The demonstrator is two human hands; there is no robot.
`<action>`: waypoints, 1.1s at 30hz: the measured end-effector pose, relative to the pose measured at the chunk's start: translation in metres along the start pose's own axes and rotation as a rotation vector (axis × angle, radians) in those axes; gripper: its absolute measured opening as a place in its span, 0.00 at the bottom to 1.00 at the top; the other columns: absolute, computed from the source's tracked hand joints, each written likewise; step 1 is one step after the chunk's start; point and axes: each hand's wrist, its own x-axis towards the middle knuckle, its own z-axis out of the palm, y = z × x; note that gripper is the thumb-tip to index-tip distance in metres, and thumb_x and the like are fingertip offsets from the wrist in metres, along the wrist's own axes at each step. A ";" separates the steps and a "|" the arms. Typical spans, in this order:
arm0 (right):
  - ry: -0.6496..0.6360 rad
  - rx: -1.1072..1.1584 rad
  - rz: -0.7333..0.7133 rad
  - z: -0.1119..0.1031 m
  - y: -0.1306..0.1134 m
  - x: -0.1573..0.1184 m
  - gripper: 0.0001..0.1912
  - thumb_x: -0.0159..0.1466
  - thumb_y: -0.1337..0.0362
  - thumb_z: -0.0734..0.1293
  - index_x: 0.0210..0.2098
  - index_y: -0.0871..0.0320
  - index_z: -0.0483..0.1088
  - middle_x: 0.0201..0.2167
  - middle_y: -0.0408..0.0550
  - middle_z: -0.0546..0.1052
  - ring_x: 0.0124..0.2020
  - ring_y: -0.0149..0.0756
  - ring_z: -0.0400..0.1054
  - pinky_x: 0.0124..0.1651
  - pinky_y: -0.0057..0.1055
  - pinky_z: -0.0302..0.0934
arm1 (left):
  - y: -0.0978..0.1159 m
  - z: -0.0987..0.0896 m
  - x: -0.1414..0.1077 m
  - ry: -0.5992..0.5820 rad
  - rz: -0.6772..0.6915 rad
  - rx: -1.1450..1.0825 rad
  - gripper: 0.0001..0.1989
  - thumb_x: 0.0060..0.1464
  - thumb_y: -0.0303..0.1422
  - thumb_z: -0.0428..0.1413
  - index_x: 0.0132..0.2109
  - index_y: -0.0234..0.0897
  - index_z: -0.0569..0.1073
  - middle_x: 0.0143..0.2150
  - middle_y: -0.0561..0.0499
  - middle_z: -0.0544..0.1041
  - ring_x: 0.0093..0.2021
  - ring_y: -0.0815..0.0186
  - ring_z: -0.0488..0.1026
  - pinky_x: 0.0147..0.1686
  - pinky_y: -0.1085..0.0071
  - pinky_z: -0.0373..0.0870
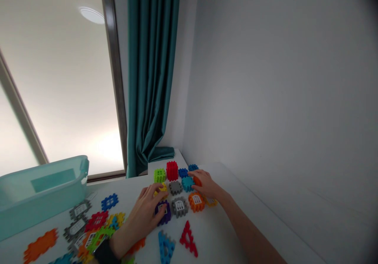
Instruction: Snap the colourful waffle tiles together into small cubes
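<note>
My left hand (pixel 147 207) reaches over a stack of yellow interlocking plastic tiles (pixel 161 189). Its fingers are apart and curve over the yellow stack, while the thumb lies over a purple window tile (pixel 164 213). My right hand (pixel 206 182) is closed around orange tiles (pixel 197 180), which show between thumb and forefinger. Against its thumb side stands a light blue stack (pixel 188 183). Between the hands are a grey stack (pixel 175 187), a grey window tile (pixel 180 206) and an orange window stack (pixel 196 202). Behind them stand red (pixel 172 171), lime green (pixel 160 175) and blue (pixel 183 172) stacks.
A teal plastic bin (pixel 44 199) stands at the left. Loose mixed tiles, among them a red one (pixel 97 220) and an orange one (pixel 41 245), lie before it. Blue (pixel 166 247) and red (pixel 189 239) triangles lie in front. A wall (pixel 280 118) borders the right.
</note>
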 end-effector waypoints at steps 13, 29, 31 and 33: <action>0.016 -0.005 -0.029 -0.009 -0.018 -0.004 0.25 0.63 0.60 0.67 0.59 0.49 0.68 0.61 0.48 0.71 0.66 0.49 0.57 0.68 0.51 0.47 | 0.005 -0.008 0.003 -0.048 -0.019 0.019 0.15 0.58 0.27 0.54 0.52 0.43 0.73 0.56 0.44 0.70 0.52 0.52 0.71 0.53 0.53 0.71; 0.038 0.003 -0.280 -0.017 -0.120 -0.016 0.17 0.68 0.61 0.63 0.55 0.53 0.71 0.56 0.51 0.75 0.61 0.46 0.64 0.66 0.48 0.54 | -0.010 -0.049 -0.010 -0.206 -0.057 0.123 0.13 0.59 0.31 0.55 0.52 0.45 0.72 0.55 0.47 0.71 0.56 0.52 0.67 0.56 0.53 0.63; 0.042 0.010 -0.281 -0.013 -0.131 -0.014 0.17 0.68 0.61 0.63 0.56 0.53 0.71 0.57 0.51 0.75 0.61 0.46 0.64 0.67 0.49 0.53 | -0.016 -0.058 -0.022 -0.208 -0.087 0.141 0.14 0.59 0.31 0.56 0.52 0.44 0.72 0.56 0.47 0.71 0.56 0.52 0.67 0.55 0.54 0.63; 0.043 0.017 -0.284 -0.009 -0.141 -0.011 0.17 0.68 0.61 0.63 0.56 0.53 0.71 0.57 0.51 0.74 0.61 0.46 0.64 0.67 0.49 0.52 | -0.023 -0.067 -0.035 -0.210 -0.121 0.157 0.14 0.59 0.31 0.55 0.52 0.44 0.72 0.56 0.46 0.70 0.56 0.51 0.67 0.54 0.54 0.63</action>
